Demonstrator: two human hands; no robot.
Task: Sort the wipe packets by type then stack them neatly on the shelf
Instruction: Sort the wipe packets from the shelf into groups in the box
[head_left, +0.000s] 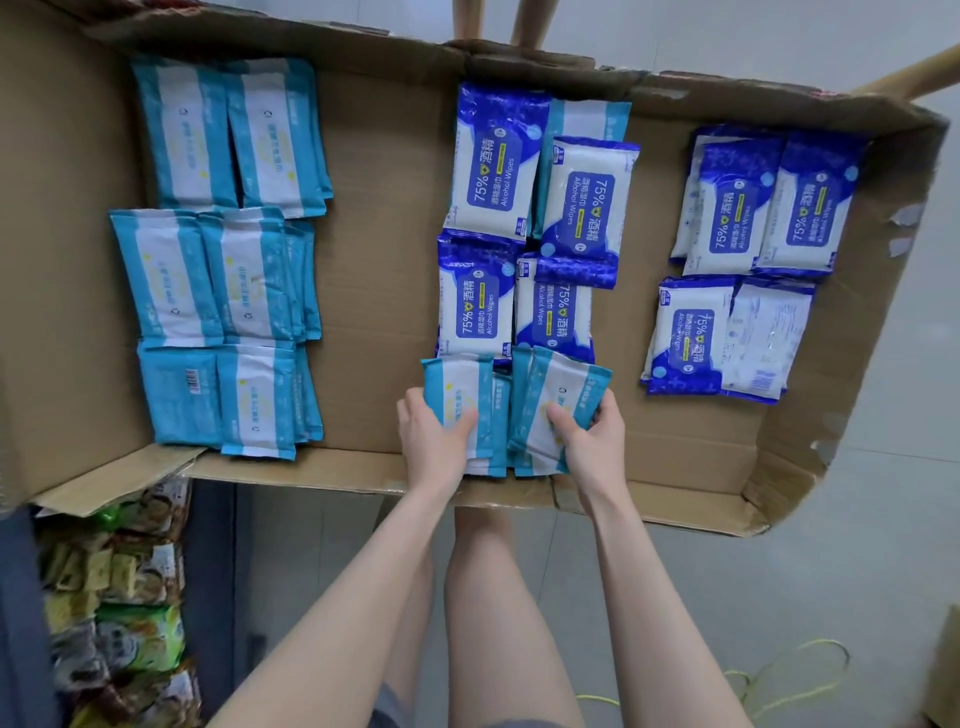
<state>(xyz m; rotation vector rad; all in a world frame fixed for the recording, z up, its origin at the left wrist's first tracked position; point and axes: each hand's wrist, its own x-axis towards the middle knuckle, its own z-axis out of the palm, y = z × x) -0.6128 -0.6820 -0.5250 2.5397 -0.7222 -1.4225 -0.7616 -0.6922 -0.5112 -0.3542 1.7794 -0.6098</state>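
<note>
A flattened cardboard sheet (379, 270) carries the wipe packets. Light-blue packets (223, 270) lie in stacked rows at the left. Dark-blue 75% alcohol wipe packets (524, 223) sit in the middle, with one light-blue packet (592, 117) tucked under them at the top. More dark-blue packets (748, 260) lie at the right. At the near edge, my left hand (434, 441) grips a small stack of light-blue packets (460, 395). My right hand (592, 441) grips another light-blue stack (561, 400), tilted, right beside the first.
Snack bags (119, 597) fill a lower shelf at the bottom left. A yellow cord (789, 680) lies on the grey floor at the lower right. Another person's legs (498, 23) stand beyond the cardboard's far edge. My own legs are below the cardboard.
</note>
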